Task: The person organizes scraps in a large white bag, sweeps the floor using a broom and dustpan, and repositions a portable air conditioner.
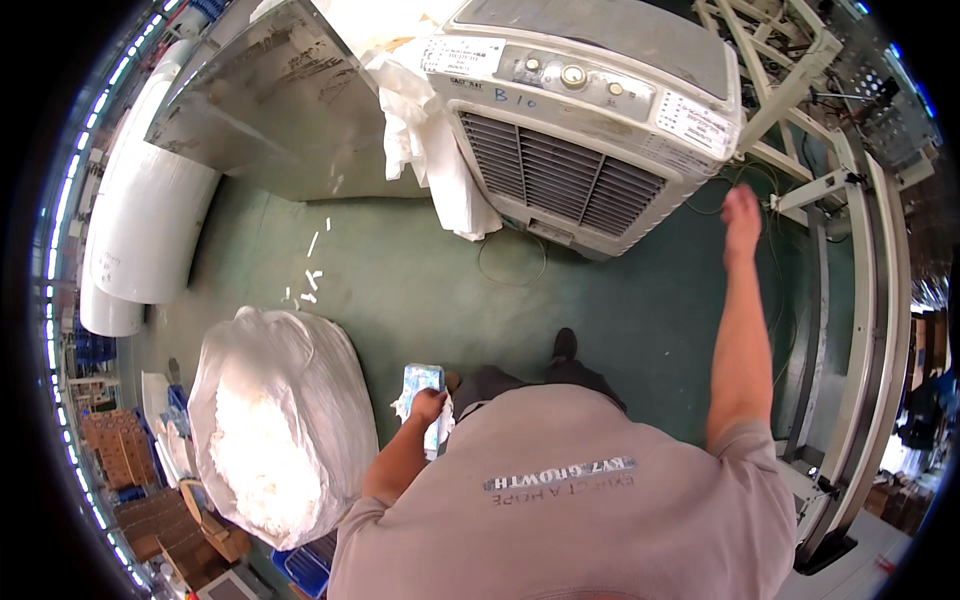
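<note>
My left hand [430, 405] is low beside my waist, its fingers closed round a blue-and-white soft packet [424, 377]. Crumpled white material, perhaps tissue or cloth, hangs from the packet's edges and below the hand. My right arm reaches forward on the right. At its end, my right hand [741, 222] is raised with the fingers stretched out and slightly blurred, and nothing shows in it. It is nearest to the lower right corner of a grey air cooler [565, 160] and a pale metal frame [845, 190], apparently touching neither.
A large translucent bag [350, 370] full of white scraps stands to the left. Behind it are big white rolls [150, 220] and a leaning metal sheet [290, 110]. White cloth [425, 140] hangs beside the cooler. Small white scraps [310, 285] and thin cables lie on the green floor [420, 270].
</note>
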{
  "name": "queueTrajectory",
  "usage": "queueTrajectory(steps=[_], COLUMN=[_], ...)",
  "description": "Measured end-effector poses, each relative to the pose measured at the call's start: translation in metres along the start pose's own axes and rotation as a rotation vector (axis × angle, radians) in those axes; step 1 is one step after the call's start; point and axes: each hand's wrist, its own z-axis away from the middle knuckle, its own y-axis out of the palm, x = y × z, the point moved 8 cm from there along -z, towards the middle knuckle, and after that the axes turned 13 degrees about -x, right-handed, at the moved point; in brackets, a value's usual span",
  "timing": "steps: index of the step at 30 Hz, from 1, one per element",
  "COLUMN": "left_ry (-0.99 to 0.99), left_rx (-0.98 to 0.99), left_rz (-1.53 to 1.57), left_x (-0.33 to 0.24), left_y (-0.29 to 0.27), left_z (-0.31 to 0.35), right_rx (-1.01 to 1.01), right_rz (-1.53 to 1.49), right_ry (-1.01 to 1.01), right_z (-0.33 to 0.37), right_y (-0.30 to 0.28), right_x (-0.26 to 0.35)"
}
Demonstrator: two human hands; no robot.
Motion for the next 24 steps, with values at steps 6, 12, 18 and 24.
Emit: queueTrajectory(steps=[6,12,18,24], left_ry=[0.185,0.15,-0.089,-0.025], left_rx=[0.011,-0.013,-0.05,-0.127], left_rz=[-0.007,-0.042,0.086,0.153], left_x=[-0.134,-0.145,-0.046,-0.032], left_y=[0.012,-0.027,-0.06,-0.122], left_z=[-0.017,-0.07,-0.144,-0.195], right_rx=[0.029,-0.168,-0.139,-0.161], right_rz=[0.39,1.161,0.968,0.943], right_ry=[-0.748,-0.991,-0.935,-0.946], right_z=[-0.056,-0.032,-0.034,-0.101], right_y=[0.093,0.133,0.142,0.134], right_x=[0.142,0.138,0.14,0.112])
